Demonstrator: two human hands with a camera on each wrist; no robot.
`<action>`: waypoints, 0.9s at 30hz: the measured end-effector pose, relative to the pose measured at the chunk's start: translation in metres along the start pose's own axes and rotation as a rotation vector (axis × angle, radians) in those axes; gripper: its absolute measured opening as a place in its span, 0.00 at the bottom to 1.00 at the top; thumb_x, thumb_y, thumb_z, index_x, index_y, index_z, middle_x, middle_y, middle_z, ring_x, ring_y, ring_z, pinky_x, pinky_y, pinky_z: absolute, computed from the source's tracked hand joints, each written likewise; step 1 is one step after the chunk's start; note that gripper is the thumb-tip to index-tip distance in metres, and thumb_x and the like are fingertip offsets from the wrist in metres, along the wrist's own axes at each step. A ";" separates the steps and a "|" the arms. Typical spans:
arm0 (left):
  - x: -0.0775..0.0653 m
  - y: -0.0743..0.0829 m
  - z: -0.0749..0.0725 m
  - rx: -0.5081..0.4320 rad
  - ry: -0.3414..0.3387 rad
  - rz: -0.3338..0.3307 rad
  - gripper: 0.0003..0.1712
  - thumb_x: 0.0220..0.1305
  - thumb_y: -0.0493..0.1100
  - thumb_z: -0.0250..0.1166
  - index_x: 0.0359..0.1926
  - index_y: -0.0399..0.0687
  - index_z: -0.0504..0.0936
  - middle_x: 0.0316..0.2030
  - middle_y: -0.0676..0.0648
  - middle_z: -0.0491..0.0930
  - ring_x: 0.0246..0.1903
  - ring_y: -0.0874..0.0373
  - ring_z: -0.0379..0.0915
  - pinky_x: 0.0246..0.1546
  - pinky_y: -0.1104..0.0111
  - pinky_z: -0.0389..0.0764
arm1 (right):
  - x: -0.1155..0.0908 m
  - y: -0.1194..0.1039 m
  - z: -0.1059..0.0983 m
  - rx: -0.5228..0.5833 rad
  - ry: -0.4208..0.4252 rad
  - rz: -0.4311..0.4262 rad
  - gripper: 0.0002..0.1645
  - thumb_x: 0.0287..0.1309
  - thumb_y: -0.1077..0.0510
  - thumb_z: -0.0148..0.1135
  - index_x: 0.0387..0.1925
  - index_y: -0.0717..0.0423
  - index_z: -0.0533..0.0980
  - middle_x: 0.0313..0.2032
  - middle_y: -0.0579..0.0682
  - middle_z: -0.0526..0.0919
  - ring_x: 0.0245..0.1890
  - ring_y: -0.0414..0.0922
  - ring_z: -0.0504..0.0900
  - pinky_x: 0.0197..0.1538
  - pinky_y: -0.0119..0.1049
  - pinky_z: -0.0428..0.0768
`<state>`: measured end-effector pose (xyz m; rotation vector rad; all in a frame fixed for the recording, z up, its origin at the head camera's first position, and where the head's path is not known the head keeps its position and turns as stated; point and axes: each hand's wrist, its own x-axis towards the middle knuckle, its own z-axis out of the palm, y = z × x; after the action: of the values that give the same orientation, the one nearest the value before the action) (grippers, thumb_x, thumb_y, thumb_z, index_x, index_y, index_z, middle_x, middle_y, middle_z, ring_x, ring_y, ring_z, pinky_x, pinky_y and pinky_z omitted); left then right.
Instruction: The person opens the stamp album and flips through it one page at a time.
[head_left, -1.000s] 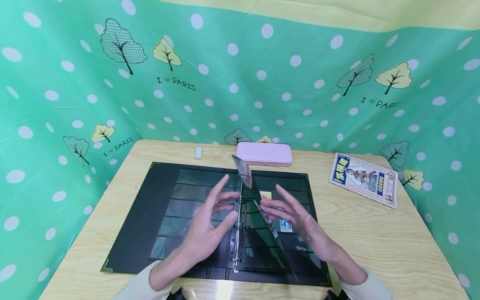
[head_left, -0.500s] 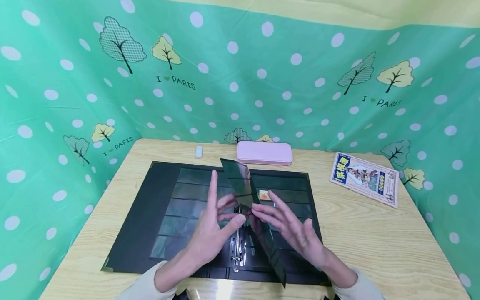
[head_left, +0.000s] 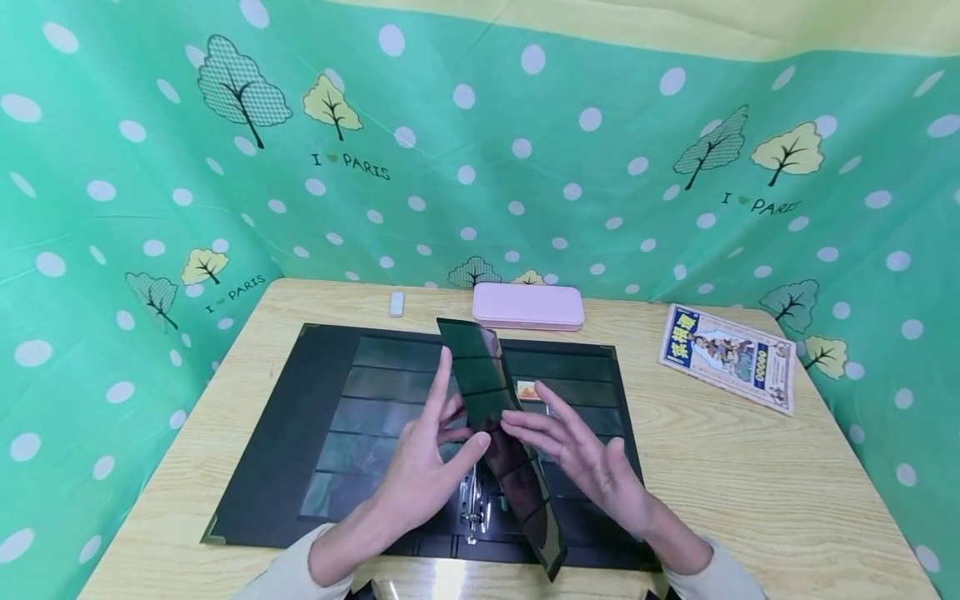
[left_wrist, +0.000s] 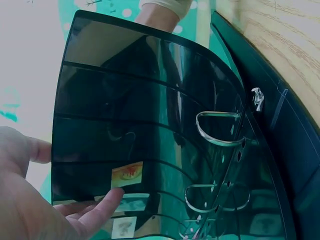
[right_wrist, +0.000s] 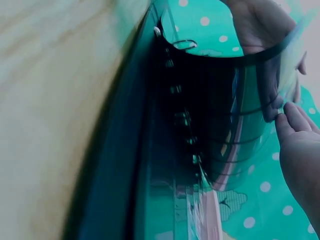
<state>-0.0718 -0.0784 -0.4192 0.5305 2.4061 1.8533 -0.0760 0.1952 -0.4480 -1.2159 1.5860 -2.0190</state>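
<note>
An open black ring-binder stamp album [head_left: 258, 450] lies on the table, one dark pocket page [head_left: 480, 375] raised off its rings and curving. My left hand [head_left: 420, 467] pinches the free edge of that page, thumb on one side and fingers on the other. In the left wrist view its fingers lie by a small orange stamp [left_wrist: 127, 174], with more stamps in the pockets below. My right hand [head_left: 592, 467] touches the page from the right with nearly straight fingertips, thumb held apart. Metal rings [left_wrist: 217, 130] run through the page's inner edge.
Behind the album sit a pink case [head_left: 528, 307] and a small pale block [head_left: 397, 304]. A printed booklet [head_left: 727, 358] lies at the right of the wooden table [head_left: 750, 500]. A green dotted curtain [head_left: 480, 208] stands behind.
The raised page has swung left and its pocket face now turns toward the head camera. My left thumb has reached its edge; my right fingertips have followed it slightly left.
</note>
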 end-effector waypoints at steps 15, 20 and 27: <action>0.003 -0.003 -0.019 -0.187 0.092 -0.081 0.56 0.80 0.36 0.65 0.92 0.62 0.40 0.67 0.26 0.77 0.57 0.47 0.83 0.56 0.70 0.85 | -0.004 -0.012 -0.054 -0.155 0.176 -0.168 0.48 0.87 0.38 0.07 0.88 0.69 0.32 0.77 0.65 0.74 0.78 0.54 0.73 0.78 0.44 0.72; 0.006 -0.001 -0.035 -0.234 0.145 -0.127 0.52 0.80 0.34 0.62 0.92 0.60 0.45 0.77 0.29 0.70 0.58 0.50 0.85 0.49 0.67 0.90 | -0.015 -0.016 -0.073 -0.294 0.310 -0.036 0.43 0.90 0.40 0.12 0.90 0.61 0.38 0.72 0.59 0.81 0.72 0.48 0.79 0.72 0.38 0.76; 0.008 0.006 -0.064 -0.227 0.163 -0.211 0.45 0.81 0.35 0.59 0.91 0.53 0.52 0.82 0.32 0.62 0.80 0.34 0.64 0.45 0.71 0.89 | -0.026 -0.012 -0.096 -0.436 0.414 0.239 0.37 0.93 0.45 0.20 0.91 0.53 0.45 0.69 0.64 0.81 0.70 0.47 0.81 0.68 0.31 0.77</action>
<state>-0.0941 -0.1342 -0.3950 0.1081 2.1977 2.1059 -0.1304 0.2791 -0.4512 -0.6989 2.3374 -1.9106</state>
